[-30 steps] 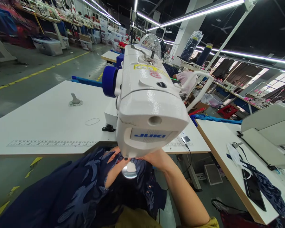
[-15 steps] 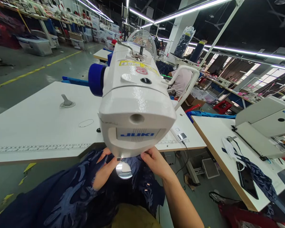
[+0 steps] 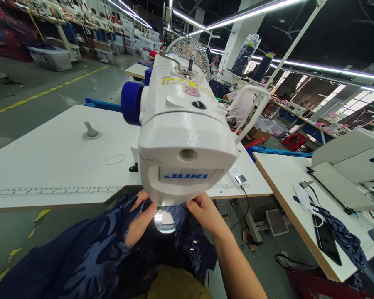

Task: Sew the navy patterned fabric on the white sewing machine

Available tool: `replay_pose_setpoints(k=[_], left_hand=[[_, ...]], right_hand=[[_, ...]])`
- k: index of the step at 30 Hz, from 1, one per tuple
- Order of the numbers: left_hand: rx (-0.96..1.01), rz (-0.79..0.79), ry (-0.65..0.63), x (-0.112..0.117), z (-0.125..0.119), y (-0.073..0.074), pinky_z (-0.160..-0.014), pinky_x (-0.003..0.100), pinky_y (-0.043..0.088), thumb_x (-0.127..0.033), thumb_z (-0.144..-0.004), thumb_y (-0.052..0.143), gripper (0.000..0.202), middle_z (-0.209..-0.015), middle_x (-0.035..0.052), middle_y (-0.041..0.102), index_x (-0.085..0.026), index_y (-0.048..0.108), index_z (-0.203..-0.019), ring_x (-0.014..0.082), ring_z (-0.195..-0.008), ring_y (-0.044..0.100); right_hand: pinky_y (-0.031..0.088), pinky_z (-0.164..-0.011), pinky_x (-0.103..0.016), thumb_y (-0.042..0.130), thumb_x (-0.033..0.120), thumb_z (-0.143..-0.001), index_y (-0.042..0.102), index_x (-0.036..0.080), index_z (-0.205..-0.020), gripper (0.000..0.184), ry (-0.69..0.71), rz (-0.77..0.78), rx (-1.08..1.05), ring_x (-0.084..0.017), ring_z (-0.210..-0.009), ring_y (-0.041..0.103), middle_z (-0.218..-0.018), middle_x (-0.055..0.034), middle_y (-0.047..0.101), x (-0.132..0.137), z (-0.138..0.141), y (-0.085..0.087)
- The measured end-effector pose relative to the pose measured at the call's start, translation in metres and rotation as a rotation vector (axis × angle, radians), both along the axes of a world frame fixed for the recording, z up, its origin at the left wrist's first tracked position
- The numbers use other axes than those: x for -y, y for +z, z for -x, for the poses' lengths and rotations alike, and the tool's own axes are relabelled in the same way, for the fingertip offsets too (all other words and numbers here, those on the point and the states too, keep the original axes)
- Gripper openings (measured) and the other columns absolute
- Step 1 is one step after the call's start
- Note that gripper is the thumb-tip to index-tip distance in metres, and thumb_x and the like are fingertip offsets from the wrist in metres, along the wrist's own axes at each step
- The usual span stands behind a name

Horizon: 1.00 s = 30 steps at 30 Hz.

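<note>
My left hand [image 3: 140, 224] lies on the navy cloth [image 3: 90, 265] just left of the needle area, with folds of it showing between my fingers and thumb; the machine head covers my fingertips, so I cannot tell whether I grip the fabric or only press on it. My right hand [image 3: 206, 212] pinches the same cloth on the right side, thumb and forefinger together just under the head of the white sewing machine [image 3: 187, 137]. The cloth, with its paler blue leaf-like pattern, spreads from the near edge of the white table [image 3: 50, 158] over my lap and off to the near left. Between my hands a round shiny disc [image 3: 165, 222] shows under the machine. The blue handwheel [image 3: 131, 103] sticks out on the machine's left. Farther left on the table, a grey piece [image 3: 91, 131] stands in a coil of thin cord, and a printed ruler [image 3: 59, 190] runs along the near edge. On the right-hand table, a black phone [image 3: 326, 240] lies beside a patterned navy strip [image 3: 345, 241]
</note>
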State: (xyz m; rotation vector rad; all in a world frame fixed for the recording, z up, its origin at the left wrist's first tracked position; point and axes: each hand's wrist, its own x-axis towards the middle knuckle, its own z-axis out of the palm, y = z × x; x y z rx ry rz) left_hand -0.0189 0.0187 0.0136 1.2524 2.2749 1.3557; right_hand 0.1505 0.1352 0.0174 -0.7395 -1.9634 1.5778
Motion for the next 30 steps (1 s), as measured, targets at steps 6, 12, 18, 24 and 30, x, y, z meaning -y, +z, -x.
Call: replay_pose_setpoints(k=[6, 12, 18, 24, 30], left_hand=[[0.011, -0.009, -0.054, -0.0001, -0.0005, -0.0003, -0.086, 0.033, 0.054, -0.067, -0.076, 0.049, 0.049, -0.087, 0.0029, 0.077, -0.028, 0.071, -0.097, 0.0269, -0.094, 0.068], [0.044, -0.042, -0.099, -0.0044, 0.0029, -0.0019, -0.093, 0.035, 0.051, -0.067, -0.077, 0.047, 0.048, -0.085, 0.0039, 0.076, -0.028, 0.072, -0.091, 0.0284, -0.099, 0.067], [0.136, -0.052, -0.113, -0.0022, 0.0022, 0.0010, -0.083, 0.032, 0.052, -0.061, -0.075, 0.055, 0.041, -0.082, 0.0014, 0.076, -0.030, 0.074, -0.094, 0.0275, -0.089, 0.068], [0.311, -0.065, -0.105, -0.0031, 0.0009, 0.0029, -0.073, 0.032, 0.050, -0.051, -0.074, 0.063, 0.028, -0.074, -0.0012, 0.073, -0.032, 0.073, -0.092, 0.0258, -0.078, 0.065], [0.466, -0.100, -0.112, -0.0043, -0.0029, 0.0047, -0.061, 0.030, 0.046, -0.040, -0.072, 0.067, 0.015, -0.062, -0.0019, 0.066, -0.030, 0.071, -0.082, 0.0226, -0.063, 0.061]], right_hand=[[0.048, -0.079, -0.030, 0.053, 0.023, -0.080, 0.051, 0.022, -0.089, 0.010, -0.009, 0.004, -0.002, -0.018, -0.088, 0.057, -0.081, -0.0002, 0.056, 0.0005, -0.0002, 0.0013], [0.046, -0.081, -0.029, 0.053, 0.023, -0.081, 0.050, 0.022, -0.091, 0.010, -0.017, 0.040, 0.029, -0.018, -0.090, 0.056, -0.084, -0.0003, 0.056, -0.0004, -0.0025, 0.0006], [0.045, -0.081, -0.030, 0.053, 0.023, -0.081, 0.052, 0.022, -0.090, 0.009, -0.008, 0.030, 0.035, -0.018, -0.087, 0.056, -0.082, 0.0001, 0.056, -0.0014, -0.0031, -0.0010], [0.044, -0.076, -0.028, 0.052, 0.023, -0.081, 0.051, 0.022, -0.090, 0.009, -0.002, 0.030, 0.038, -0.015, -0.078, 0.053, -0.082, 0.0009, 0.055, -0.0008, -0.0018, 0.0005], [0.042, -0.070, -0.026, 0.050, 0.021, -0.081, 0.051, 0.021, -0.087, 0.007, 0.008, -0.003, 0.070, -0.015, -0.075, 0.052, -0.079, 0.0007, 0.056, -0.0003, -0.0008, 0.0015]])
